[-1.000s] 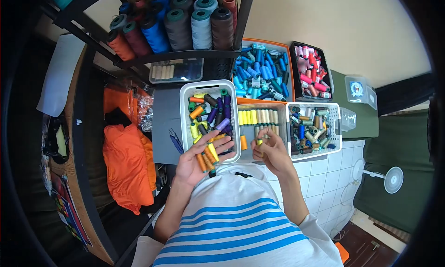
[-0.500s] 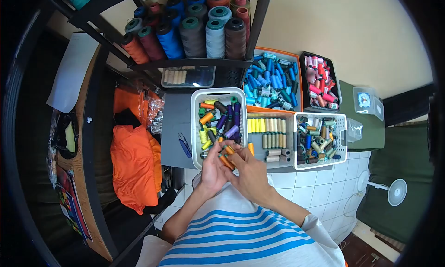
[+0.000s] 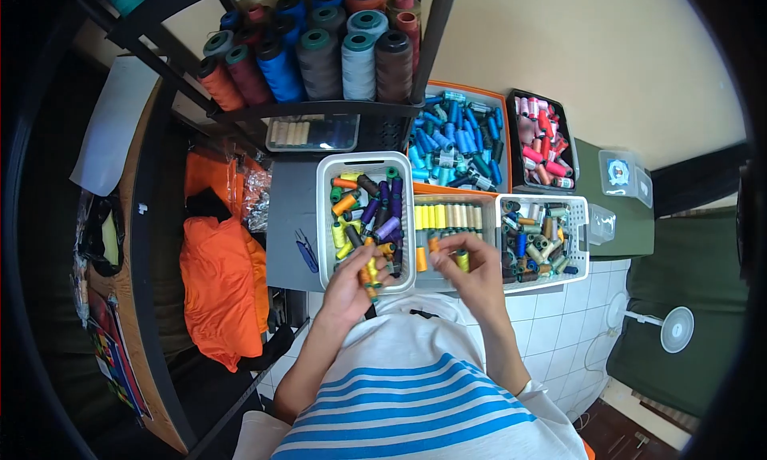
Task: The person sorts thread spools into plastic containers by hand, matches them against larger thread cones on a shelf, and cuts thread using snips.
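Observation:
My left hand (image 3: 345,294) is closed around several orange and yellow thread spools (image 3: 367,272), above the near end of a white basket (image 3: 326,220) of mixed yellow, orange, green and purple spools. Over the organized white box (image 3: 438,282) to its right, my right hand (image 3: 478,274) pinches an orange thread spool (image 3: 434,244) between thumb and fingers. A yellow-green spool (image 3: 462,260) shows beneath its curled fingers; whether it is held I cannot tell. Rows of yellow and beige spools (image 3: 449,216) stand in that box, with an orange-yellow spool (image 3: 421,258) at its left side.
On the right is a white basket (image 3: 583,236) of mixed spools. Behind stand an orange-rimmed bin (image 3: 503,140) of blue spools and a black bin (image 3: 572,152) of red and pink ones. Thread snips (image 3: 306,250) lie left. A rack (image 3: 319,108) holds large cones overhead.
My hands, together over the left basket before, have moved apart. The right one has gone right to the organized box with an orange spool, while the left keeps the other spools.

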Motion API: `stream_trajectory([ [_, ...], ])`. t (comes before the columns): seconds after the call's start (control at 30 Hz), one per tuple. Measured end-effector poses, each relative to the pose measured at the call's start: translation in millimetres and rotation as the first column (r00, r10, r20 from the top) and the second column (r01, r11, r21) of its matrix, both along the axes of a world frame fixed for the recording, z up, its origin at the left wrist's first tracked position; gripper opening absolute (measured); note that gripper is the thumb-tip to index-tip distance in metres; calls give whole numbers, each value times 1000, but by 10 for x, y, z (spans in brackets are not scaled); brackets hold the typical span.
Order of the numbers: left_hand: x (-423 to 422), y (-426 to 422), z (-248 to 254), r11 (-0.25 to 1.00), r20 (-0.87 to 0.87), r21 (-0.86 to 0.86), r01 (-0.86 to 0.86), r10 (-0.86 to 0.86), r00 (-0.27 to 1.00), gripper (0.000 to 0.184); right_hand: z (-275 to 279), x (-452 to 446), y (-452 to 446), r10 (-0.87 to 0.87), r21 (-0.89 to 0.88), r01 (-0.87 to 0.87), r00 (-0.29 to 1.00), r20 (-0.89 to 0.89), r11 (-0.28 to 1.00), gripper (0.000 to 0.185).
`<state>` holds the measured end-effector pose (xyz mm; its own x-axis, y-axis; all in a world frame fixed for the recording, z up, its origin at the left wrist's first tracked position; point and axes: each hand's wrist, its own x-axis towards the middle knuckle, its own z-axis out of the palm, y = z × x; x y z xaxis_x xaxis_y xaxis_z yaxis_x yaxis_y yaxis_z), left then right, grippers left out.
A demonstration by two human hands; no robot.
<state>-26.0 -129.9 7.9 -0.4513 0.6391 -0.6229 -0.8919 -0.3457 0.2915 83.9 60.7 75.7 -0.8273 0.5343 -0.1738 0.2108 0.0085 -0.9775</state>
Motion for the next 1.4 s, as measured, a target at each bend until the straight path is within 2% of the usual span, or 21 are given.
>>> stream_trajectory([
  [0.07, -125, -141, -123, 986, -6, 159, 54, -53, 999, 19, -177, 37, 122, -122, 164, 85, 966, 228, 983, 15],
  [0.1, -164, -156, -67, 994, -50, 94, 55, -50, 997, 20, -321, 66, 129, -134, 169, 96, 965, 227, 981, 15],
  [0.17, -247, -183, 59, 998, -124, 11, 61, -60, 991, 21, -658, 158, 130, -92, 405, -66, 929, 357, 912, 29],
  [0.2, -272, -182, 118, 997, -167, -49, 68, -75, 983, 21, -815, 190, 110, -104, 410, -57, 927, 359, 910, 29],
  [0.27, -326, -218, 144, 993, -211, -82, 81, -97, 973, 21, -1029, 171, 7, -71, 466, -255, 815, 576, 847, 26],
  [0.3, -334, -243, 147, 993, -208, -80, 87, -102, 973, 21, -964, 103, -26, -54, 420, -296, 761, 647, 858, 29],
  [0.37, -354, -287, 156, 994, -206, -24, 104, -106, 973, 20, -1000, 48, -93, -65, 422, -294, 751, 657, 857, 28],
  [0.53, -275, -294, 138, 993, -186, -23, 112, -114, 976, 21, -1207, -8, -55, -49, 390, -307, 728, 683, 868, 27],
  [0.6, -244, -298, 92, 993, -143, 5, 121, -119, 983, 21, -1272, -17, -41, -58, 428, -241, 816, 576, 871, 26],
  [0.73, -183, -282, 38, 991, -122, 18, 134, -131, 984, 22, -1340, -59, -37, -76, 416, -184, 842, 534, 891, 25],
  [0.9, -171, -272, 33, 990, -113, 35, 139, -134, 984, 22, -1395, -65, -20, -116, 446, -66, 922, 368, 893, 23],
  [1.0, -169, -290, 23, 990, -143, 49, 130, -122, 982, 22, -1358, -23, -10, -86, 482, -127, 914, 396, 867, 24],
  [1.13, -152, -305, 44, 993, -146, 31, 116, -111, 983, 21, -1249, 17, -76, -106, 487, -118, 907, 407, 865, 27],
  [1.4, -141, -296, 77, 992, -157, 31, 125, -119, 980, 21, -1133, 43, -183, -75, 536, -226, 874, 481, 813, 43],
])
